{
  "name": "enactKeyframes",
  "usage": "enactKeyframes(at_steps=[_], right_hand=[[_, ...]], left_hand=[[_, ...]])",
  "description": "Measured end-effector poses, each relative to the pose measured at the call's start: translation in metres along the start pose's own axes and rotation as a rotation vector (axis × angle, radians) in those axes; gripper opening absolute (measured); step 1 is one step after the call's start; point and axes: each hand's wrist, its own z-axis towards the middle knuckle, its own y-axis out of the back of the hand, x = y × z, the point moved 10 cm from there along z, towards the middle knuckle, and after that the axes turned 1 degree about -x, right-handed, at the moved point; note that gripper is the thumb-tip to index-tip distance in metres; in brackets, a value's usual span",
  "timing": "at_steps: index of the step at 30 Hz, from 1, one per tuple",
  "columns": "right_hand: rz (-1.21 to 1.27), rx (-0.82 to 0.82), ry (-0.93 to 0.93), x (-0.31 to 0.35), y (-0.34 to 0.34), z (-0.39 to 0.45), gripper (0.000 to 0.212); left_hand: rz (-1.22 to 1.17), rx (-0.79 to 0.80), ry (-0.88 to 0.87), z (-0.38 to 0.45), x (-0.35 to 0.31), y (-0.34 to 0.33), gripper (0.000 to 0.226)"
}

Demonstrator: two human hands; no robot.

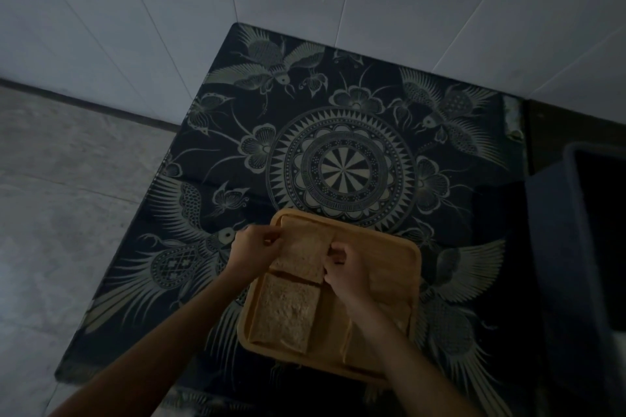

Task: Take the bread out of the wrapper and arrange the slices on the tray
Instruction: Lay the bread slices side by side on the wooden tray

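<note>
Dim scene, head view looking down. A wooden tray (403, 267) sits on a dark cloth (338, 132) with bird and flower print and a round medallion in the middle; the cloth covers a table set into a white-tiled corner. Two bread slices lie in the tray's left half. The near slice (284, 313) lies flat, untouched, near the tray's front-left corner. The far slice (303, 252) sits just behind it, edges almost touching, and both hands are on it. Left hand (255, 247) pinches the far slice's left edge with curled fingers. Right hand (345, 267) grips its right edge, fingers curled in, thumb on top. The far slice looks slightly raised at its back end, though the low light makes that hard to confirm. The tray's right half is bare wood, partly covered by the right forearm. A dark bin (582, 247) stands to the right of the table. Grey floor (67, 196) shows on the left. No wrapper can be made out.
</note>
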Motion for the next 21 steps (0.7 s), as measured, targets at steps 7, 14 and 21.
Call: enactKeyframes(at_steps=[7,14,21], right_hand=[[0.060,0.042,-0.013,0.004,0.003,-0.006,0.031],[0.069,0.029,0.032,0.005,0.031,-0.018,0.040],[0.087,-0.017,0.088,-0.003,0.077,-0.032,0.041]], left_hand=[[0.023,-0.011,-0.010,-0.011,-0.006,0.002,0.019],[0.028,-0.027,-0.022,-0.027,-0.010,0.006,0.034],[-0.027,-0.027,-0.028,-0.050,-0.027,-0.004,0.038]])
